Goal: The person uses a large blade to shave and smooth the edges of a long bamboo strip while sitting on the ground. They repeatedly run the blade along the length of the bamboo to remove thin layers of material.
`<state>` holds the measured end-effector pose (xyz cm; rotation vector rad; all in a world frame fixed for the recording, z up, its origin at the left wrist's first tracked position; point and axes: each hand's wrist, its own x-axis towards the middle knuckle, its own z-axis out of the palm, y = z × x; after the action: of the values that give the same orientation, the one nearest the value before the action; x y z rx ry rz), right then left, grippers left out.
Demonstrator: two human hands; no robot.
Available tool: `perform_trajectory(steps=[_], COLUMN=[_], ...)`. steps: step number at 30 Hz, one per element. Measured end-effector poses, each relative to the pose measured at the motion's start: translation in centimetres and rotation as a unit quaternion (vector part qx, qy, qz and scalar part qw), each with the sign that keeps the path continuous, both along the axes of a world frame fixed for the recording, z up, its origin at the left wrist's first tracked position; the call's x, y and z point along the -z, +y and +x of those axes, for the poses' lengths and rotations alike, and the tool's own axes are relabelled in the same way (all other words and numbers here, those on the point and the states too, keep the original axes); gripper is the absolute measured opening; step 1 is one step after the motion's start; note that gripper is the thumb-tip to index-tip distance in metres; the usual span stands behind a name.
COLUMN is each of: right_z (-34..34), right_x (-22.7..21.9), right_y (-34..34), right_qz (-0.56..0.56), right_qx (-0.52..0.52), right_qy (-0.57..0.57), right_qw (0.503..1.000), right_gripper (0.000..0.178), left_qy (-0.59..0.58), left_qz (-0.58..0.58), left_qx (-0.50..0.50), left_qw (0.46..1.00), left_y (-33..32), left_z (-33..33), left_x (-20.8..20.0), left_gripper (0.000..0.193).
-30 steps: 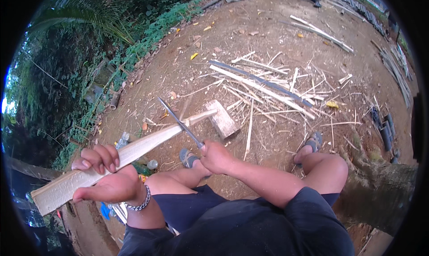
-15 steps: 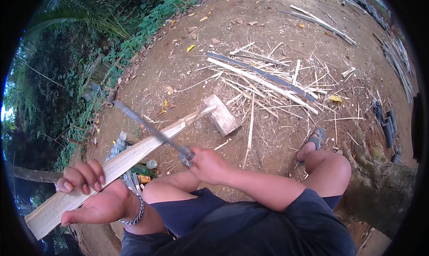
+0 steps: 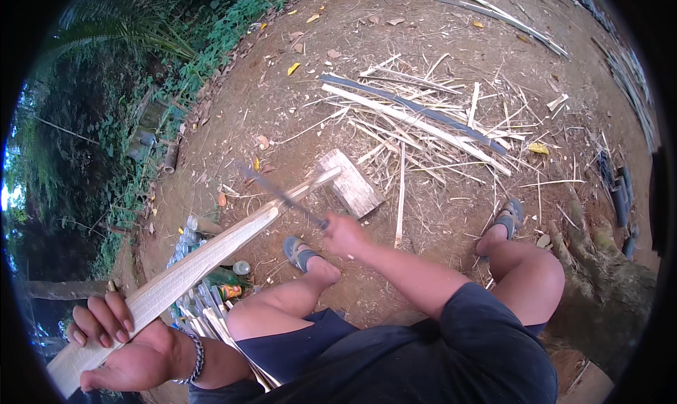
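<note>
Vs. ½ sec ago: R hand (image 3: pixel 345 237) nearer block (image 3: pixel 361 194), L hand (image 3: pixel 134 354) farther off; knife (image 3: pixel 304 211), blurred, now crosses plank (image 3: pixel 204 259) closer to its thin end, contact unclear. Plank runs from L hand fwd past R hand's far side, tip over block. L fingers curled round edge, thumb along near side; R fist round knife handle. Plank pale, flat, tapering fwd.

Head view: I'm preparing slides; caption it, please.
Left hand holds a long pale wooden plank, its narrow end at a squared wooden block; right hand holds a long grey-bladed knife.
</note>
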<state>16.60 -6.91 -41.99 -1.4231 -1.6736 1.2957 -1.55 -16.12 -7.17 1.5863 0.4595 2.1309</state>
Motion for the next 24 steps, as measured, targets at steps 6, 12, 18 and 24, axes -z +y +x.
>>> perform_trajectory(steps=[6,12,18,24], right_z=[0.8,0.5,1.4,0.6], right_x=[2.8,-1.1,5.3,0.0], right_y=[2.3,3.6,6.4,4.5], right_qz=[-0.084,-0.045,-0.144,0.01], right_qx=[-0.004,-0.041,0.038,-0.073], right_qy=[-0.092,-0.056,-0.064,-0.03], right_qw=[0.992,0.997,0.987,0.997], right_gripper=[0.028,0.023,0.025,0.025], left_qy=[-0.006,0.003,0.062,0.062], left_qz=[-0.019,-0.039,-0.03,-0.057], left_qx=[-0.014,-0.006,0.02,-0.009], left_qw=[1.0,0.999,0.997,0.996], left_y=[2.6,4.3,6.6,5.8], left_z=[-3.2,-3.1,-5.4,-6.5], left_x=[-1.3,-2.4,-2.8,-3.9], left_gripper=[0.045,0.035,0.04,0.013])
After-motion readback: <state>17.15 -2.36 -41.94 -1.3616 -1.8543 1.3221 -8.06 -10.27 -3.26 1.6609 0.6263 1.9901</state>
